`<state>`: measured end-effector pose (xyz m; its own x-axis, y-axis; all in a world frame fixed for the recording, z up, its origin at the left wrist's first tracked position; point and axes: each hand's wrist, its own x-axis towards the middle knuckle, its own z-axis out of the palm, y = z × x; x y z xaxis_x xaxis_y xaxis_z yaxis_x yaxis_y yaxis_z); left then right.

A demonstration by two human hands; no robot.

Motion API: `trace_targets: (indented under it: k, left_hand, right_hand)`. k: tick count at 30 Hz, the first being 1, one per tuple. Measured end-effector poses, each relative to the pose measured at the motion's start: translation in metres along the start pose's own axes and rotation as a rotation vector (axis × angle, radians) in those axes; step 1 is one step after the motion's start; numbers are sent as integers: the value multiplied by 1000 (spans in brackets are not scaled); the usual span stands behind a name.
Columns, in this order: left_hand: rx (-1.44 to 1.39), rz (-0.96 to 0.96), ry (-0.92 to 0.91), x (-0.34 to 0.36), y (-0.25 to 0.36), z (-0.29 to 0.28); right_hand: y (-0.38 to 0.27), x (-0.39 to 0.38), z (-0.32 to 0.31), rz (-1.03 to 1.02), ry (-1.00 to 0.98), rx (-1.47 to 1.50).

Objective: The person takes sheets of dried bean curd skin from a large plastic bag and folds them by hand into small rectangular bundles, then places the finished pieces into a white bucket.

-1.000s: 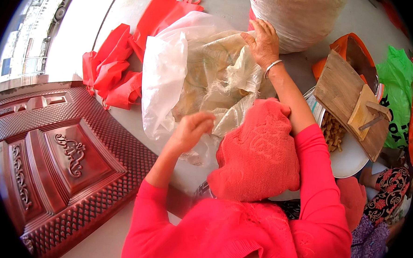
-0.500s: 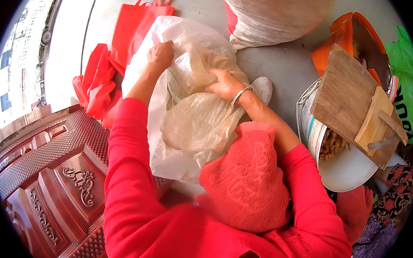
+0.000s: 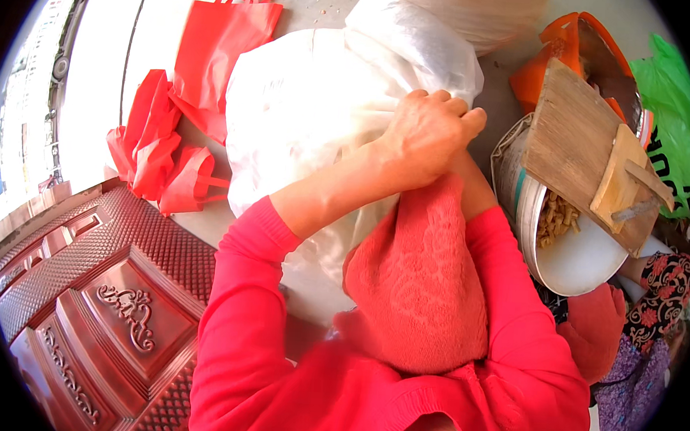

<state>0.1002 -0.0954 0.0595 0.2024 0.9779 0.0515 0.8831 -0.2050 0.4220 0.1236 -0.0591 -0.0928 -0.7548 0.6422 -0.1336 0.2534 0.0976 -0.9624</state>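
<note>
A large white plastic bag [image 3: 289, 95] bulges in front of me, its far end gathered into a puffed, translucent part. My left hand [image 3: 431, 138] is closed over the gathered plastic, knuckles up, with its arm crossing to the right. My right hand is mostly hidden beneath the left one; its forearm [image 3: 475, 187] rises under it, and its fingers cannot be made out. A coral terry towel [image 3: 426, 298] hangs between my arms, its upper end close under my left wrist.
Red fabric bags [image 3: 221, 53] lie at the left, above a carved brown door panel [image 3: 129, 306]. At the right a wooden board [image 3: 567, 141] rests across a white bucket [image 3: 584, 267] holding light brown pieces. Behind are an orange container [image 3: 560, 51], a green bag [image 3: 670, 115] and a full sack [image 3: 488, 12].
My left hand has swung right, over my right hand. The plastic bag, spread wide before with a yellowish film showing inside, is now gathered at my hands and puffed out.
</note>
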Motion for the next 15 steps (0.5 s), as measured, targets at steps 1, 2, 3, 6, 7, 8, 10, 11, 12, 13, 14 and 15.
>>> trace_targets:
  k: [1, 2, 3, 6, 7, 8, 10, 11, 12, 13, 14, 15]
  left_hand:
    - [-16, 20, 114, -8, -1, -4]
    - [-27, 31, 233, -20, -3, -8]
    - [-2, -77, 229, -33, -8, -16]
    - [153, -356, 450, -96, -26, -28]
    - [218, -440, 444, -121, -30, -25]
    - [244, -509, 428, -143, -29, -20]
    - [301, -680, 368, -191, -28, -10]
    - [315, -770, 333, -214, -30, -4]
    - [319, -858, 294, -236, -32, 6]
    - [374, -918, 326, -259, -35, 19]
    - [431, -978, 368, -280, -42, 32]
    - [487, -1017, 404, -294, -49, 42]
  right_hand:
    - [10, 5, -9, 29, 29, -44]
    - [17, 10, -15, 52, 47, -73]
    - [21, 11, -21, 69, 66, -78]
    - [25, 9, -36, 101, 121, -48]
    - [24, 4, -41, 100, 149, -18]
    - [22, -7, -46, 81, 198, -30]
    - [-7, -49, -49, 8, 303, -138]
    - [-13, -68, -52, 61, 275, -39]
    - [-13, -88, -57, 122, 248, 54]
    - [-15, -105, -59, 182, 214, 146]
    - [-20, -121, -57, 198, 262, 196]
    - [-23, -141, -59, 214, 332, 252]
